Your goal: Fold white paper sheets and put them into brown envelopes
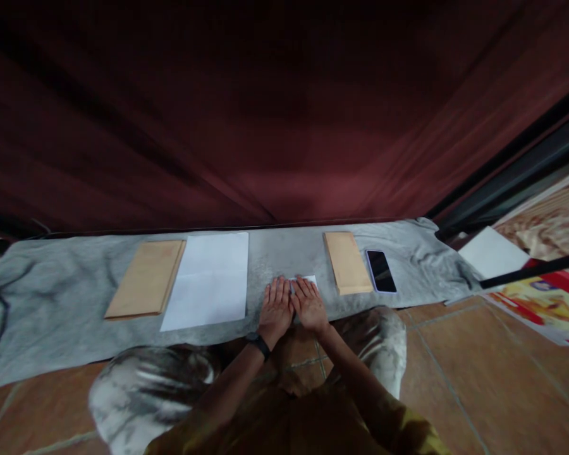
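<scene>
My left hand (275,308) and my right hand (308,304) lie flat side by side, fingers stretched out, pressing on a small folded white paper (310,279) on a grey cloth (52,297). Only the paper's far edge shows past my fingertips. A black band sits on my left wrist. To the left lie a stack of white sheets (209,278) and a brown envelope (146,277). To the right lie another brown envelope (347,261) and a black phone (381,270).
The grey cloth is spread on a tiled floor (455,379) in front of a dark red curtain (265,126). At the right are a white sheet (493,253), a colourful print (545,303) and a dark bar (535,268). My knees are by the cloth's near edge.
</scene>
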The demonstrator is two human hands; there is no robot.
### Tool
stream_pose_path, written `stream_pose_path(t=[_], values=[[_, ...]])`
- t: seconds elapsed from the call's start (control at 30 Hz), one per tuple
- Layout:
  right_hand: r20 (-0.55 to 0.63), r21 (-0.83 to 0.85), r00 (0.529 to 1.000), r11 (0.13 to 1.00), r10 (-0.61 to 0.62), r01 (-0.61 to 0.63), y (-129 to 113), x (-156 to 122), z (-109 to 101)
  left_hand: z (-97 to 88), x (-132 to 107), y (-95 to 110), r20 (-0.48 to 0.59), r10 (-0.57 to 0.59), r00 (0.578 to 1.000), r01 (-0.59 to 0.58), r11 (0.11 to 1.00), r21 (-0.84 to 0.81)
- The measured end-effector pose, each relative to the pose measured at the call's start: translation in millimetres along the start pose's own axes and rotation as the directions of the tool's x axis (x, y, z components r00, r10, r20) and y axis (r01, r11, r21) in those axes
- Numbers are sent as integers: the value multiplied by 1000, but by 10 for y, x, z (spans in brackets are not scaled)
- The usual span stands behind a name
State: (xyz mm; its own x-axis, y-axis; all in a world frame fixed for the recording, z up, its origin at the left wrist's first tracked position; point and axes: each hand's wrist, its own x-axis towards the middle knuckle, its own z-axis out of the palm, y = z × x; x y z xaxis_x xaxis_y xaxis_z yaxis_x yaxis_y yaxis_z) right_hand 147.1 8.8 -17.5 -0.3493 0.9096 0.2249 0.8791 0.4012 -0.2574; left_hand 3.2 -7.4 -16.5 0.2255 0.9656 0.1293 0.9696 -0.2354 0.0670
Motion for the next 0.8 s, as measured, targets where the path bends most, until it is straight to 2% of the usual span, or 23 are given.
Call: stream_pose_path(t=[0.27, 0.53, 0.7, 0.8], values=[[-24, -55, 998, 997, -58, 57, 118, -66, 21, -118, 45, 46, 87, 37, 995, -35, 999, -22], [-90, -136, 996, 991, -6, -7, 310, -176, -20, -89, 18, 43, 68, 25, 997, -22, 999, -44], [-111, -109, 994, 994, 14, -26, 399, -227, -46, -65, 16, 40, 60, 26, 998, -24, 999, -33], [-115, -73, 993, 996, 41, -49, 357, -199, -83, -76, 20, 43, 58, 26, 998, -24, 999, -26]])
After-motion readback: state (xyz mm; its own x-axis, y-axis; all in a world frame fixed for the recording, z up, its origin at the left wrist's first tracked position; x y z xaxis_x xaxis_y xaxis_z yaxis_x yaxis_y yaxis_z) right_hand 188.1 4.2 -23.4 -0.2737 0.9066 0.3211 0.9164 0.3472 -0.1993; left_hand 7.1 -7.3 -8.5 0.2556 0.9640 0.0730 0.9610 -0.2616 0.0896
